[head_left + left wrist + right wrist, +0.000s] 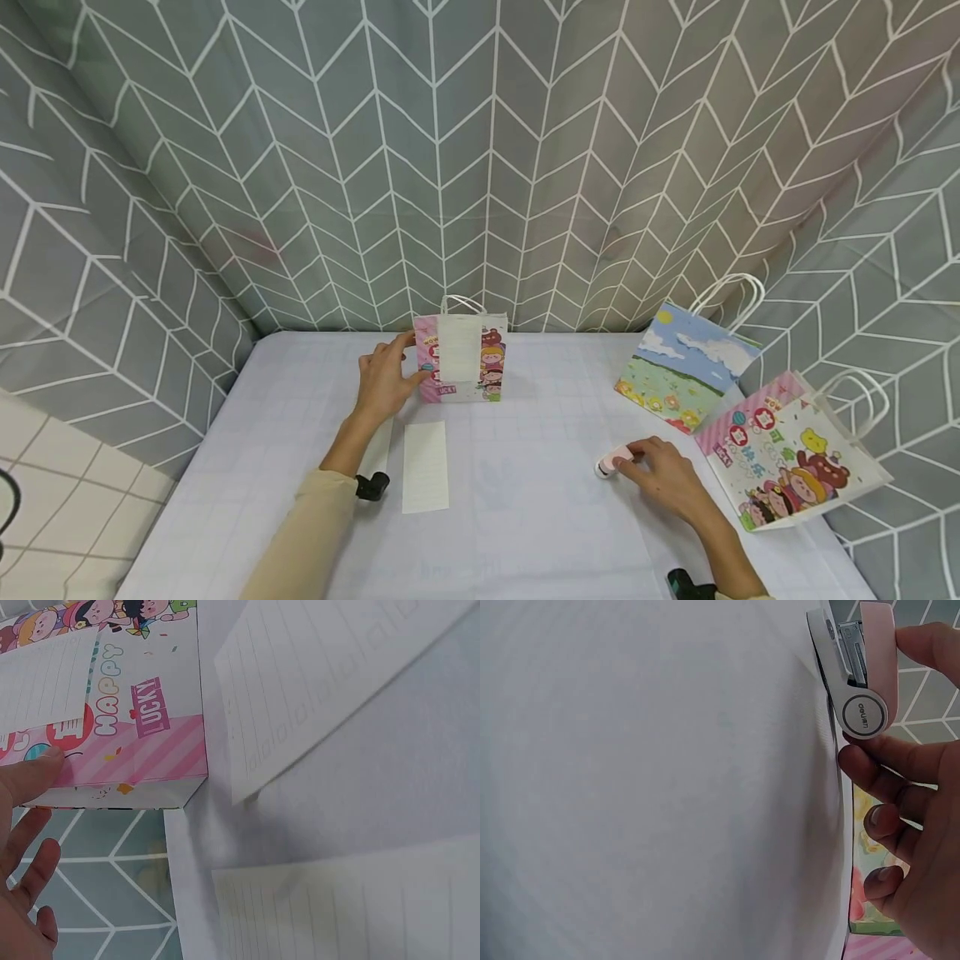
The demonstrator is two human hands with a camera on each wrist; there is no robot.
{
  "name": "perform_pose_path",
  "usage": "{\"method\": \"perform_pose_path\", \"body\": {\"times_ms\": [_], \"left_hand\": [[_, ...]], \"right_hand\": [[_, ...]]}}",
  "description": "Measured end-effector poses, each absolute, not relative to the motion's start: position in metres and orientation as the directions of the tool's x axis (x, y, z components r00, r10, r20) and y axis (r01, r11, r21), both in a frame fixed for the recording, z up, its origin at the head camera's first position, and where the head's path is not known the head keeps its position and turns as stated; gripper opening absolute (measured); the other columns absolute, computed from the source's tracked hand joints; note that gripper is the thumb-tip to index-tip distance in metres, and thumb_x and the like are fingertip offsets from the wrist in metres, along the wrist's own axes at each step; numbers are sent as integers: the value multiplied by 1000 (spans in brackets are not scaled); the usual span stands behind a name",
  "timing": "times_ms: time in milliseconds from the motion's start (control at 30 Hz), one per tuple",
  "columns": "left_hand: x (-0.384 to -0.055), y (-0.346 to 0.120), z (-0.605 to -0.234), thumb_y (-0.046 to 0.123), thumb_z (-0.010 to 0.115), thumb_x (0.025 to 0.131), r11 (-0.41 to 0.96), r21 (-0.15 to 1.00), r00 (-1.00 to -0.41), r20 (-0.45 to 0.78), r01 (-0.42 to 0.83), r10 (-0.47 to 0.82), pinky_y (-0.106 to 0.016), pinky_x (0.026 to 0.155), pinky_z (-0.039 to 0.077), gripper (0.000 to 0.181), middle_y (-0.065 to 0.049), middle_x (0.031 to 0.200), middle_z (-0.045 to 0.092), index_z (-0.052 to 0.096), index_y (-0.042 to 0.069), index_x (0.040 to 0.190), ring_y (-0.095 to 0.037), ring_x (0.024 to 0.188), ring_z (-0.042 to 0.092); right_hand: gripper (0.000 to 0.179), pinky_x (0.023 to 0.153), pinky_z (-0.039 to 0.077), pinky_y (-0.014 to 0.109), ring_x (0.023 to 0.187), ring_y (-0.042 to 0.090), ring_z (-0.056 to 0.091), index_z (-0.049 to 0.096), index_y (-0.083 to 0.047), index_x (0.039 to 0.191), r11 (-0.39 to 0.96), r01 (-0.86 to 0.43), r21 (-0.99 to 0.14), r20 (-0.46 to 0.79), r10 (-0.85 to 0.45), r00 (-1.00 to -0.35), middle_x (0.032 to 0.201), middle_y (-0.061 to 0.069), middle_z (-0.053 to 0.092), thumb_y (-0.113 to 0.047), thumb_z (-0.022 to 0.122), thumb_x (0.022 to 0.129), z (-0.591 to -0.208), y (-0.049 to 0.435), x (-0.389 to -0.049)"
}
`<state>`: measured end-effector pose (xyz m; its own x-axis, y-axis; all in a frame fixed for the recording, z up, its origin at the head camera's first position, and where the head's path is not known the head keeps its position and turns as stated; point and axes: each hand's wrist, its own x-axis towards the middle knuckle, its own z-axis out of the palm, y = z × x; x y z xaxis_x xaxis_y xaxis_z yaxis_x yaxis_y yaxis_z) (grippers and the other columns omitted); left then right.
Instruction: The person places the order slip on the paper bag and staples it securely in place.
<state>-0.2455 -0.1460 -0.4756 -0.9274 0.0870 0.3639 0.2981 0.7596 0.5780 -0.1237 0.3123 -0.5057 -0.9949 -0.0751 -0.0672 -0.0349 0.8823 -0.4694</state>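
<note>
Toward the back of the table stands a small pink and white paper gift bag with white handles. A strip of lined paper lies against its front. My left hand holds the bag's left side, the thumb on the printed front and the other fingers spread at the side. At the right, my right hand pinches a small pink and white stapler between thumb and fingers, near the tabletop. The stapler's arms stand apart, showing the metal part inside.
One lined paper strip lies in front of the bag, and another strip is partly covered by the left forearm. A blue and green flowered gift bag and a larger pink and white gift bag lean at the right edge.
</note>
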Motion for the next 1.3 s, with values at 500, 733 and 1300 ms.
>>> {"method": "perform_pose_path", "body": {"times_ms": [500,733,1300], "left_hand": [[-246,-175,-475,28,83,84,761,599,-931,365,247,15,-54,93,24,73,-10,135,64,47,14,146,-29,106,56],[-247,-192,-476,26,83,85,771,600,-936,352,214,-13,-54,91,24,72,-11,135,62,47,14,146,-30,107,55],[-241,-227,-477,22,82,85,785,596,-923,374,168,-87,-55,88,23,76,-18,134,61,43,8,149,-35,105,54]], "right_hand": [[72,75,45,37,89,20,56,61,7,122,821,141,-553,-211,26,-977,106,10,64,-59,63,92,-502,318,-123],[76,82,48,42,97,24,59,58,9,126,813,180,-554,-246,46,-968,113,15,65,-60,59,94,-501,327,-122],[81,84,50,48,98,27,61,57,11,126,809,246,-534,-332,67,-941,115,20,65,-65,54,95,-492,333,-125]]}}
